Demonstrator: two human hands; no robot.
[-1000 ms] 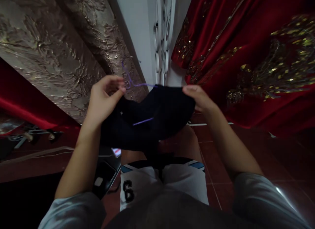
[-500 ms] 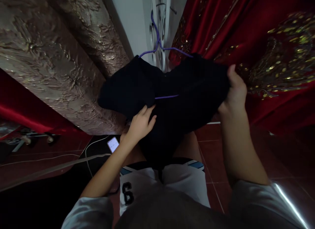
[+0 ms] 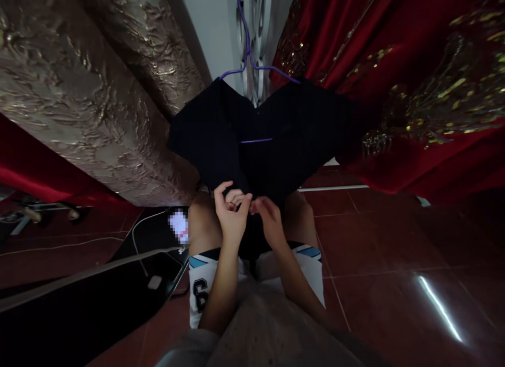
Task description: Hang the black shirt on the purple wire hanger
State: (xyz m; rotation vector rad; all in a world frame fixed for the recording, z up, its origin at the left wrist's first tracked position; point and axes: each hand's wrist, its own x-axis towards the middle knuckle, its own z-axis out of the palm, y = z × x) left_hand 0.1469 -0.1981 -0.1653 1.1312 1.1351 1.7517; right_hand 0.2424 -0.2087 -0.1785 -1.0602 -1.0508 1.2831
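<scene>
A dark navy, nearly black shirt (image 3: 205,127) hangs in front of me on a thin purple hanger (image 3: 247,40). The hanger's lower bar shows through the open neck. Low on the shirt's front, my left hand (image 3: 232,214) pinches the fabric edge between thumb and finger, its other fingers curled. Close beside it, almost touching, my right hand (image 3: 270,219) is also closed in a pinch on the shirt. Any small part between the fingertips is too dark to make out. The shirt's lower portion drops between my knees into shadow.
Textured beige-gold curtain (image 3: 118,103) hangs on the left, red cloth with gold sequins (image 3: 426,103) on the right. Behind the hanger stands a white openwork frame (image 3: 256,46). A black surface (image 3: 98,298) at lower left bears a cable, a white plug (image 3: 154,282) and a blurred-out bright screen (image 3: 179,226).
My right hand has left the shirt's right sleeve and come down to the middle front. My left hand has moved slightly lower, and both now pinch there. The right sleeve hangs loose.
</scene>
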